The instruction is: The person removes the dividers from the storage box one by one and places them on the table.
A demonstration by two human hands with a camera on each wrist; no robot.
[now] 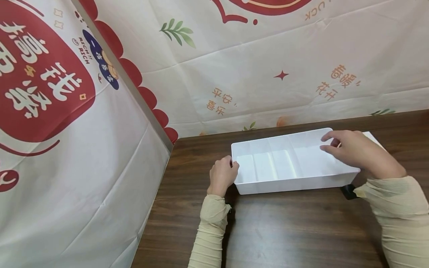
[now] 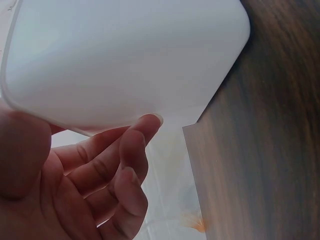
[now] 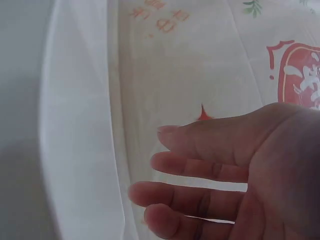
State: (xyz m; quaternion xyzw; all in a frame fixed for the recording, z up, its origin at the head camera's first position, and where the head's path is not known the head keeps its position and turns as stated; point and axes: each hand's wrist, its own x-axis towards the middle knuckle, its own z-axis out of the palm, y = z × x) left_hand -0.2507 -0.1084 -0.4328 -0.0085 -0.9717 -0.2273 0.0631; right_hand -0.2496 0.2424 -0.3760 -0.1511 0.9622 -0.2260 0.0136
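Observation:
A long white plastic storage box (image 1: 295, 182), with ridges across its inside floor, lies on the table. My left hand (image 1: 223, 173) grips its left end wall, the thumb and curled fingers on either side of the rim. The left wrist view shows the fingertips (image 2: 152, 120) against the white wall (image 2: 125, 65). Over the right end of the box is my right hand (image 1: 358, 149), thumb and fingers apart and nothing between them. Those loosely bent fingers (image 3: 200, 195) also show beside a white wall (image 3: 80, 125) in the right wrist view.
The dark wood table (image 1: 285, 223) stretches in front of the box. A white edge (image 1: 373, 138) shows behind my right hand, and a small black object (image 1: 348, 191) lies below that wrist. Printed white cloth (image 1: 248, 85) hangs at the back and left.

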